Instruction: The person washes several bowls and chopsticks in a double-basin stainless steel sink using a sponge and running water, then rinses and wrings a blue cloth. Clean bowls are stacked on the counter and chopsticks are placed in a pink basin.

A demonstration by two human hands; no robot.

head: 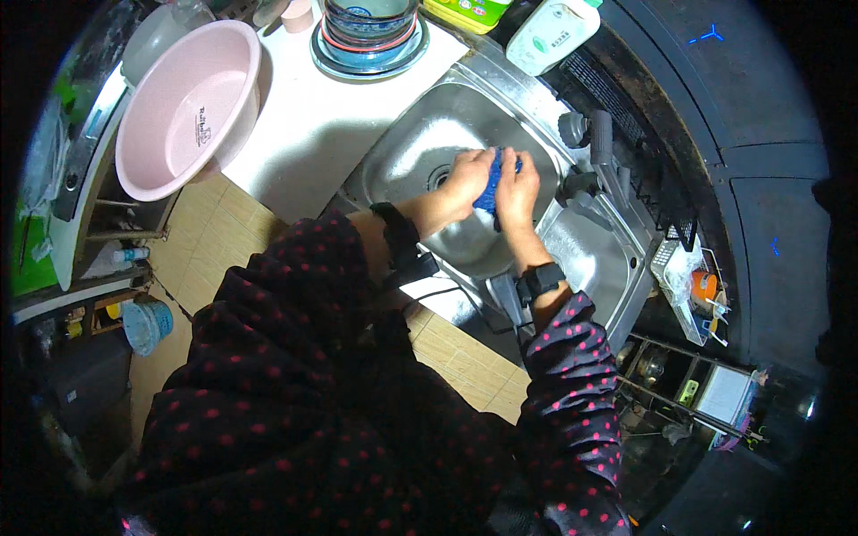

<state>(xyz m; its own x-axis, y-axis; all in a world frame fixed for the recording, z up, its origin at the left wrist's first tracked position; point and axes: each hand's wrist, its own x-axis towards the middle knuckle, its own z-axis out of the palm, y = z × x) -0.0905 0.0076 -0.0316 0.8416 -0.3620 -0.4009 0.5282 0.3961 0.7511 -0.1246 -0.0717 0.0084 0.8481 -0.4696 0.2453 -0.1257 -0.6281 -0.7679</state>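
A bunched blue cloth [491, 182] is squeezed between my two hands above the left basin of a stainless steel sink [415, 144]. My left hand [469, 177] grips it from the left, with the fingers curled over its top. From the right, my right hand [517, 187] presses on the same cloth. Part of the cloth is hidden by the fingers. Just left of my left hand, the drain [439, 175] shows in the basin floor.
A grey faucet [600, 141] stands behind the basins, right of my hands. On the white counter are stacked bowls and plates [369, 40] and a pink plastic basin [181, 114]. A white bottle [553, 37] stands at the sink's back edge. A wire rack [690, 281] holds small items.
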